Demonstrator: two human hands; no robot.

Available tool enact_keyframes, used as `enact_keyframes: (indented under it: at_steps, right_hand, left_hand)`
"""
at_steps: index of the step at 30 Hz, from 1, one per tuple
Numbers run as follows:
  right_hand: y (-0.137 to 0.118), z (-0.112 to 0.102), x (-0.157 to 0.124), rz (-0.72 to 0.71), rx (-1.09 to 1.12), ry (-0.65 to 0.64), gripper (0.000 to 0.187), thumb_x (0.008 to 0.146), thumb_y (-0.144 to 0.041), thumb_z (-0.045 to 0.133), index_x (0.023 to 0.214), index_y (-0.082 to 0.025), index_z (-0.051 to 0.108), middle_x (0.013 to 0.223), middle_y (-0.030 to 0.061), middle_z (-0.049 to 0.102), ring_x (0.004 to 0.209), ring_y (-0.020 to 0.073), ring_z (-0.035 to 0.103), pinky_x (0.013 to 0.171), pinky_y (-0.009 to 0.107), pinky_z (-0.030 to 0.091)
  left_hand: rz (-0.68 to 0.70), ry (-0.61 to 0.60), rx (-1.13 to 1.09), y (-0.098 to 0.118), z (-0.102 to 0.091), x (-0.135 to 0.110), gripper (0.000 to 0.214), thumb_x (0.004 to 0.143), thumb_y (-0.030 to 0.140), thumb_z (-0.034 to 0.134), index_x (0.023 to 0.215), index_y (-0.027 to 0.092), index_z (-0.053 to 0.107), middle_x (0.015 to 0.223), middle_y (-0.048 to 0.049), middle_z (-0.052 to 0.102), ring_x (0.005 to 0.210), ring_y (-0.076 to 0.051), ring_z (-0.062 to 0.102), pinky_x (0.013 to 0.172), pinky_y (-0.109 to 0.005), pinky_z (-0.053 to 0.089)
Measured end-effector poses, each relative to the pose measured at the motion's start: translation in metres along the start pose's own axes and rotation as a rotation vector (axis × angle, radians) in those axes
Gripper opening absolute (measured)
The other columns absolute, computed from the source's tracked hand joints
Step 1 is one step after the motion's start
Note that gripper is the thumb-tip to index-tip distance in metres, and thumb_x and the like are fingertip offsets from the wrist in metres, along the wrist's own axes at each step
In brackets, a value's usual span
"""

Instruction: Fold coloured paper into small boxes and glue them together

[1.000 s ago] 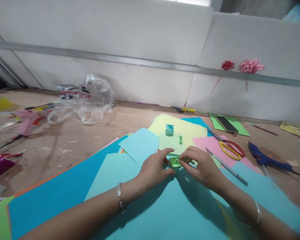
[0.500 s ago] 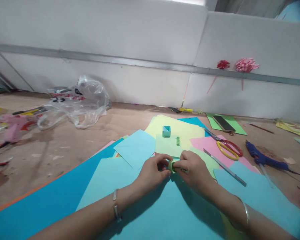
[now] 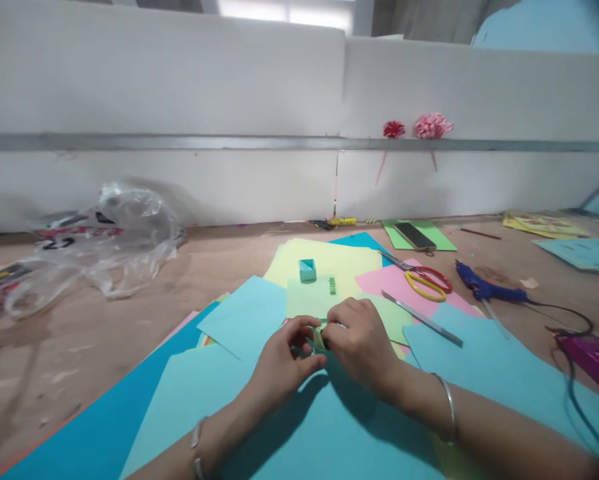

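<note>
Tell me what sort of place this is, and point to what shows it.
Most likely a paper-craft workspace. Coloured paper sheets are spread under the hands, with scissors lying on them and what looks like a blue glue gun to the right.

Bare hands here, the left hand [image 3: 282, 360] and the right hand [image 3: 362, 347], and bare forearms [image 3: 509, 427] behind them! Silver at both wrists [image 3: 422, 392]: on the left, an open cuff bracelet [image 3: 198, 433], its flattened ends parted by a gap; on the right, a slimmer bangle [image 3: 451, 407], rounded, pale gleam along its curve, finer detail too small to tell.
</note>
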State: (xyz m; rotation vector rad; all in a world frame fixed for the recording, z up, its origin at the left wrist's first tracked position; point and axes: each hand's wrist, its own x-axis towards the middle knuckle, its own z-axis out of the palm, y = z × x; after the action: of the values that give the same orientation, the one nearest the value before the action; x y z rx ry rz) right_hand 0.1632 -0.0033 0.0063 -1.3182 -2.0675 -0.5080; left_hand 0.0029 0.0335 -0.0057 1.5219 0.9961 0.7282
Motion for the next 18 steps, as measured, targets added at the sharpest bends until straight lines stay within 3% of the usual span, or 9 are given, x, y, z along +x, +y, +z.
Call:
enact_keyframes:
  at_steps: [6, 12, 18]
  right_hand:
    - [0.002, -0.004, 0.002, -0.071, 0.026, 0.052, 0.024, 0.084, -0.006, 0.057, 0.062, -0.016, 0.058, 0.072, 0.003, 0.059, 0.073, 0.0164, 0.042, 0.064, 0.031, 0.025]
    - [0.009, -0.002, 0.001, -0.01, 0.171, -0.051, 0.024, 0.086, -0.008, 0.055, 0.066, -0.016, 0.064, 0.077, 0.0037, 0.059, 0.075, 0.0154, 0.044, 0.066, 0.028, 0.032]
    - [0.008, -0.002, 0.001, -0.056, 0.064, 0.065, 0.024, 0.082, -0.005, 0.056, 0.062, -0.017, 0.06, 0.071, 0.0023, 0.054, 0.072, 0.0156, 0.042, 0.064, 0.029, 0.028]
  left_hand:
    - [0.014, 0.009, -0.003, 0.006, 0.004, -0.001, 0.032, 0.06, 0.023, 0.067, 0.09, 0.015, 0.061, 0.076, -0.0008, 0.062, 0.061, -0.012, 0.051, 0.053, -0.025, 0.042]
    - [0.041, 0.018, -0.045, 0.002, 0.001, 0.0, 0.028, 0.063, 0.022, 0.067, 0.09, 0.017, 0.06, 0.071, 0.0016, 0.06, 0.059, -0.011, 0.051, 0.051, -0.022, 0.041]
    - [0.048, 0.005, -0.08, -0.007, -0.001, 0.001, 0.032, 0.064, 0.025, 0.068, 0.093, 0.017, 0.058, 0.07, 0.0018, 0.059, 0.058, -0.011, 0.051, 0.046, -0.021, 0.04]
